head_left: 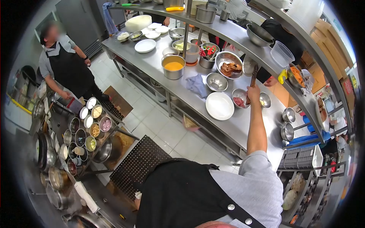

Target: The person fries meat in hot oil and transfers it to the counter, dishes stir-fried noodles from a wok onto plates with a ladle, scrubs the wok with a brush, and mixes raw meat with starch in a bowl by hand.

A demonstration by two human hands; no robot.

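Observation:
My right hand (253, 92) reaches over the steel counter, its fingers closed round a brown-handled utensil (254, 75). The utensil's working end is hard to make out near a round metal vessel (249, 65). Just below the hand sits a steel bowl of pinkish raw pieces (238, 101); to its right is a small bowl with pale yellowish bits (265, 100). A larger bowl holds browned meat (231, 69). Beside these are a small steel bowl (217, 82) and a white plate (219, 106). Only a sliver of my left hand (137, 199) shows beside the apron, with something white; its fingers are hidden.
A pot of orange liquid (173, 67), a grey cloth (196, 85) and white plates (145, 46) occupy the counter (152, 68). An overhead shelf (224, 32) crosses above. At left, a person (66, 60) stands behind ingredient containers (91, 125). A perforated black mat (138, 163) covers the floor.

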